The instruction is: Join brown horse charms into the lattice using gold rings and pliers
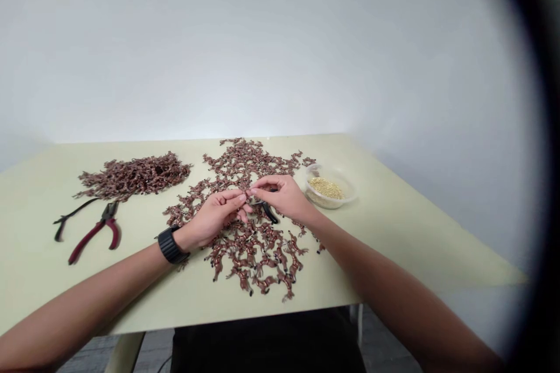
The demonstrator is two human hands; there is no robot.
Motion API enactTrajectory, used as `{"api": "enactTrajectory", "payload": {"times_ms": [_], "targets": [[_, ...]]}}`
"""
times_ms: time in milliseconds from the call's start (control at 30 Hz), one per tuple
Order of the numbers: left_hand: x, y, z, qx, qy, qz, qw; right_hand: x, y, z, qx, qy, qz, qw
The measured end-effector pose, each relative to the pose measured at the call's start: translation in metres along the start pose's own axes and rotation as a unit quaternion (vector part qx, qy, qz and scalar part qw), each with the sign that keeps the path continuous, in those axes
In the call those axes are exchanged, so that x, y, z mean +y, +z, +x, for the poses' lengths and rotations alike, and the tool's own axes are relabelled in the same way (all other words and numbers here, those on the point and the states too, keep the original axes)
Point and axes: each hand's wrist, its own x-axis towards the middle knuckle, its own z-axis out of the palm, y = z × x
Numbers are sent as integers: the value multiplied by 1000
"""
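My left hand (220,213) and my right hand (283,197) meet over the middle of the table. Both are closed in a pinch, fingertips almost touching; whatever small thing is between them is too tiny to make out. A tool's black handle (270,213) pokes out below my right hand. Its other end is hidden, and I cannot tell whether my right fingers hold it. Small brown animal-shaped figures (266,253) lie scattered under and around both hands. Close to my right hand stands a clear plastic bowl (350,191) containing tiny gold-coloured pieces (326,187).
A heaped pile of similar brown figures (135,175) sits at the back left. In front of it lie red-handled pliers (105,227) and a black-handled tool (70,218). The pale yellow table (406,233) backs onto a white wall (219,46).
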Motion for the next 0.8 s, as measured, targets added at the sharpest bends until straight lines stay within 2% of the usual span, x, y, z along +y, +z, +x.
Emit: {"api": "enactTrajectory", "payload": {"times_ms": [200,467,800], "targets": [[-2,0,1,5,6,12,1000,-2,0,-2,15,0,-48,999],[7,5,-2,5,47,124,991,-11,2,-7,19,-10,-98,995],[9,8,-5,2,66,154,986,-23,10,-12,16,-76,-194,978]]}}
